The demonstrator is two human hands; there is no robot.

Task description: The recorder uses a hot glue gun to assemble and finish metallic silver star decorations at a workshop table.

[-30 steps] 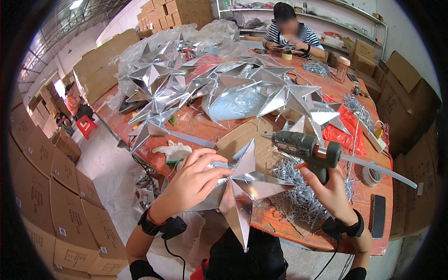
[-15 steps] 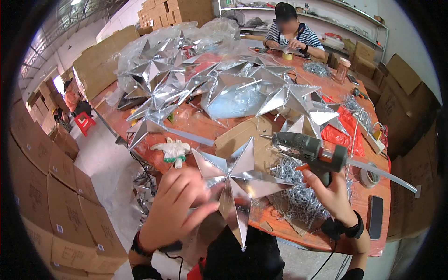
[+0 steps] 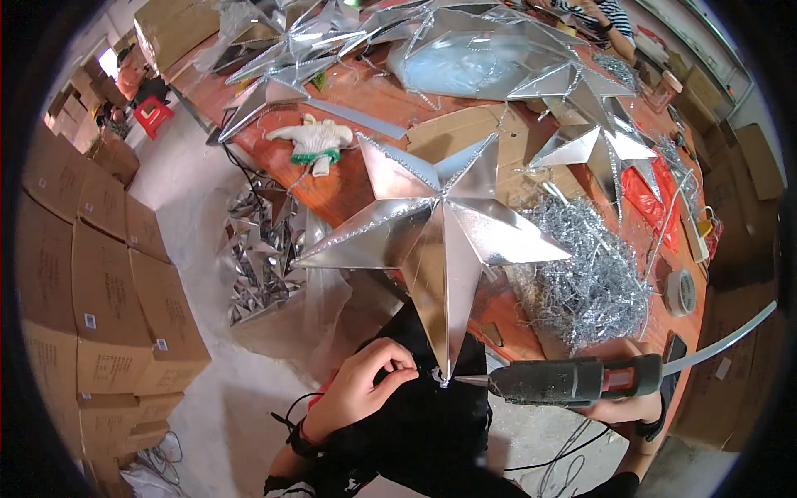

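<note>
- The silver star (image 3: pixel 486 232) has five points and faces up at the table's near edge; its lowest point juts out past that edge, above the person's dark-clothed lap.
- At that point's tip is the nozzle of the glue gun (image 3: pixel 548 382); whether they touch, I cannot tell.
- The right hand (image 3: pixel 623 408) is wrapped around the gun's grip, which lies mostly hidden. A pale glue stick (image 3: pixel 726 339) sticks out of the gun's rear.
- The left hand (image 3: pixel 361 386) is just left of the tip, fingers curled, thumb and forefinger close together; whether something thin is between them, I cannot tell.
- On the red-brown table (image 3: pixel 336 197), right of the star, lies a heap of silver tinsel (image 3: pixel 589 278), with a tape roll (image 3: pixel 686 290) beyond it.
- Left of the star's upper points lies a white glove (image 3: pixel 309 139) with a green cuff.
- Behind the star are cardboard (image 3: pixel 461 133) and more silver stars (image 3: pixel 286 37).
- Farther off, a co-worker's striped sleeve (image 3: pixel 616 15) shows at the top right.
- Brown boxes (image 3: pixel 108 286) stand stacked at the left, with a red stool (image 3: pixel 152 116) behind.
</note>
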